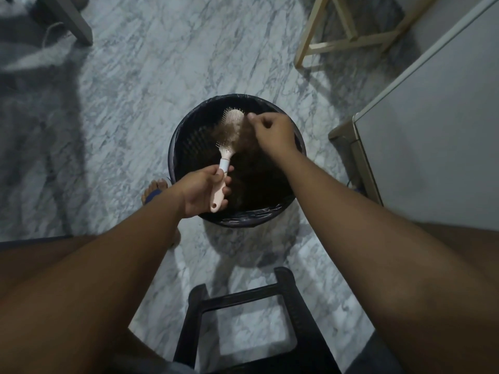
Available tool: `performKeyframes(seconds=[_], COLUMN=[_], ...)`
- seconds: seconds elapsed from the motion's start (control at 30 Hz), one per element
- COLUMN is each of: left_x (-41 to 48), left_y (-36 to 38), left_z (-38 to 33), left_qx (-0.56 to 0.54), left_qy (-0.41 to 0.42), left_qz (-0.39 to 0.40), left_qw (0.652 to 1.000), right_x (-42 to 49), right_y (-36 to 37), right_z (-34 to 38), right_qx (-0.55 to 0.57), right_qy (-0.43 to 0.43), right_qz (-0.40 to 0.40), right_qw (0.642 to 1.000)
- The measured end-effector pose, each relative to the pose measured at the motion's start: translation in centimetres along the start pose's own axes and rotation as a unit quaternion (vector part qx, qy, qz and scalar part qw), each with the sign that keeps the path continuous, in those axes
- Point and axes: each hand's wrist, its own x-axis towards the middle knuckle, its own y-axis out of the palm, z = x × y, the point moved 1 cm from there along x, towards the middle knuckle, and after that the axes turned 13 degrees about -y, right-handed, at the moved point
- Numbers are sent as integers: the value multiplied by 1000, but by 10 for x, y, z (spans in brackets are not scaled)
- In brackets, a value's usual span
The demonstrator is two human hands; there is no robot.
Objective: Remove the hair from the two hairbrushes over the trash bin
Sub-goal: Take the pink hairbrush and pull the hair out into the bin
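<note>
A pink hairbrush [232, 122] with a white band on its handle hangs over the black trash bin [189, 122], which is lined with a dark bag. My left hand [201, 193] grips the brush handle at the bin's near left rim. A brown mat of hair [239, 137] clings to the bristles and stretches to the right. My right hand [272, 133] pinches that hair beside the brush head, fingers curled. More dark hair lies inside the bin. Only one brush is in view.
The bin stands on a marble floor [135, 103]. A black stool [243, 319] is right below me between my legs. A white appliance [432, 130] stands to the right, a wooden frame [351, 41] at the back right, a grey furniture leg [73, 20] at the back left. A foot [154, 190] rests left of the bin.
</note>
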Motion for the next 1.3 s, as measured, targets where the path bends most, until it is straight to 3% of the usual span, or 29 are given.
performKeyframes(seconds=[0.13, 0.37, 0.5, 0.57, 0.63, 0.7, 0.73, 0.8, 0.9, 1.1, 1.3], left_x=[0, 5, 2, 1, 0, -1, -1, -1, -3, -5, -1], left_y=[4, 8, 10, 9, 7, 5, 4, 1, -2, 1, 2], left_z=[3, 6, 2, 0, 0, 0, -1, -2, -3, -1, 0], left_qx=[-15, -77, -103, -102, -98, -90, -85, -75, -59, -60, -131], left_qy=[-10, -4, -7, -8, -6, -5, -7, -13, -22, -35, -10], left_qz=[-10, -57, -68, -67, -63, -55, -49, -31, -1, 41, -33], left_qw=[1000, 995, 992, 992, 993, 994, 995, 997, 998, 997, 991], right_x=[4, 3, -3, -7, -9, -16, -21, -31, -30, -22, -10], right_y=[-11, -26, -25, -22, -20, -19, -18, -12, 1, 1, -19], right_z=[1, 21, 20, 9, -7, -20, -23, -22, -28, -17, -4], right_qx=[8, 8, 49, 40, -22, -98, -119, -124, -105, -90, 15], right_qy=[-20, -198, -154, -99, 7, 101, 99, 14, -79, -74, -99], right_qz=[-108, -312, -392, -338, -177, 5, 69, 129, 140, 97, -101], right_qw=[994, 929, 906, 935, 984, 990, 985, 984, 981, 988, 990])
